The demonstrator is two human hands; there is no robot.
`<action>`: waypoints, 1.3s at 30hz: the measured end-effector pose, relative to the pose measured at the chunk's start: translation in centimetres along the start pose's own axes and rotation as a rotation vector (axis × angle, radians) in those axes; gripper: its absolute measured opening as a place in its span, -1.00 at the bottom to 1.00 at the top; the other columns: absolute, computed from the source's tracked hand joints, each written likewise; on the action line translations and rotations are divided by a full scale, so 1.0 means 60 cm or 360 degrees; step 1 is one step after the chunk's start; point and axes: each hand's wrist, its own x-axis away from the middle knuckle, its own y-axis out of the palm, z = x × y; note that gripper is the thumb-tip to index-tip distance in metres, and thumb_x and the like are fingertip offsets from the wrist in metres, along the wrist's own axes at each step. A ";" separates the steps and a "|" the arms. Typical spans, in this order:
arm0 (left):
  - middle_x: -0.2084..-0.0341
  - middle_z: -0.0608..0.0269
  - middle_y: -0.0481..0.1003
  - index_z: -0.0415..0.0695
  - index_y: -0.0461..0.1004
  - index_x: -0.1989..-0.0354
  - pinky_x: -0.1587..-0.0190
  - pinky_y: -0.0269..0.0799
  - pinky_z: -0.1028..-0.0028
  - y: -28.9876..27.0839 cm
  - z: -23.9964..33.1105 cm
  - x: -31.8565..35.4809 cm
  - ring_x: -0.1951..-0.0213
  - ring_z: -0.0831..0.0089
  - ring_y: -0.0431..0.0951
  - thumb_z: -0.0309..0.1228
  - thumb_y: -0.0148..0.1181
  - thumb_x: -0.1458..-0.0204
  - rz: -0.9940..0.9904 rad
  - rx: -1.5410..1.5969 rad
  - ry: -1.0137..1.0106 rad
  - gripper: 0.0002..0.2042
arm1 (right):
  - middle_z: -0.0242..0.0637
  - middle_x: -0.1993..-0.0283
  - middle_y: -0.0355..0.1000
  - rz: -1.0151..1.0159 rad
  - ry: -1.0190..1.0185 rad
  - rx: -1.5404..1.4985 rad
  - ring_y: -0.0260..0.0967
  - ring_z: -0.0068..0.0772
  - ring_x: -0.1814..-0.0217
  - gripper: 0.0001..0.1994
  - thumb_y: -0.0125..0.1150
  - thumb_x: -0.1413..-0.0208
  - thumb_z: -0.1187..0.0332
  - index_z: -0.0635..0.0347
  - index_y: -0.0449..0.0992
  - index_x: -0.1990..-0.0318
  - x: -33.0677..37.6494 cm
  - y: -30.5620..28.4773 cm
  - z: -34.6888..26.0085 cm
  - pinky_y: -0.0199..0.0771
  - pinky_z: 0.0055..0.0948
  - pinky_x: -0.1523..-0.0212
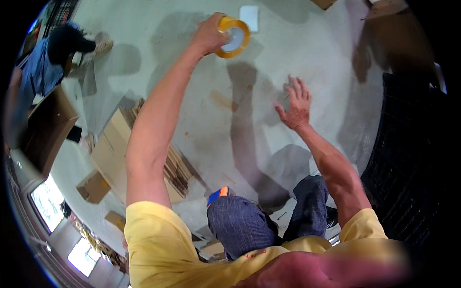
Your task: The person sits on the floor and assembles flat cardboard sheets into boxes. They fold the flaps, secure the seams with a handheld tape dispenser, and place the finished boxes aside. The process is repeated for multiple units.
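My left hand is stretched far forward, its fingers closed on one side of a large roll of yellow packing tape. The roll's pale core faces up toward me. To the right and nearer, my right hand hangs over the grey floor with its fingers spread and nothing in them. Just beyond the tape a small white rectangular piece lies on the floor. By my left knee there is a blue and orange object whose kind I cannot make out.
A stack of flattened cardboard stands left of my legs, with a small carton beside it. Another person is at the far left near an open cardboard box. Brown cartons and a black crate-like structure line the right.
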 end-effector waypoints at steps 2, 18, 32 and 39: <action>0.02 -0.05 0.60 -0.17 0.49 -0.18 -0.12 0.50 0.22 0.005 0.045 0.044 -0.04 0.06 0.61 -0.41 0.32 -0.02 -0.0114 0.0150 -0.0036 -0.52 | -0.16 -0.60 0.11 0.0024 0.0005 0.0029 -0.05 0.08 -0.63 -0.36 0.43 -0.09 0.03 0.27 0.44 -0.21 0.000 0.000 0.003 -0.03 0.09 -0.52; 0.10 0.25 0.58 -0.30 0.40 -0.28 0.16 0.54 0.47 0.217 0.267 0.714 0.20 0.53 0.58 -0.60 0.25 -0.14 0.0171 0.1634 -0.0382 -0.51 | -0.08 -0.56 0.21 -0.0437 -0.0091 -0.0832 0.05 -0.01 -0.64 -0.50 -0.13 -0.52 0.08 0.17 0.41 -0.41 0.161 -0.031 -0.006 -0.01 -0.09 -0.63; -0.04 0.07 0.56 -0.28 0.27 -0.38 -0.01 0.55 0.35 0.380 0.252 1.241 0.04 0.29 0.61 -0.37 0.29 -0.25 0.0546 0.1913 -0.1036 -0.44 | -0.19 0.01 0.56 -0.0591 0.1699 -0.0915 0.54 -0.31 0.00 -0.69 0.14 -0.36 0.23 0.19 0.52 -0.13 0.859 -0.246 0.030 0.58 -0.18 0.00; 0.29 0.18 0.63 -0.30 0.49 -0.15 0.13 0.56 0.39 0.313 0.273 1.345 0.30 0.41 0.61 -0.40 0.25 -0.21 0.0655 0.1397 -0.0650 -0.63 | -0.25 0.06 0.54 0.0617 0.2132 -0.1599 0.53 -0.17 0.01 -0.70 0.09 -0.30 0.29 0.09 0.52 -0.13 1.135 -0.297 0.441 0.60 -0.17 -0.08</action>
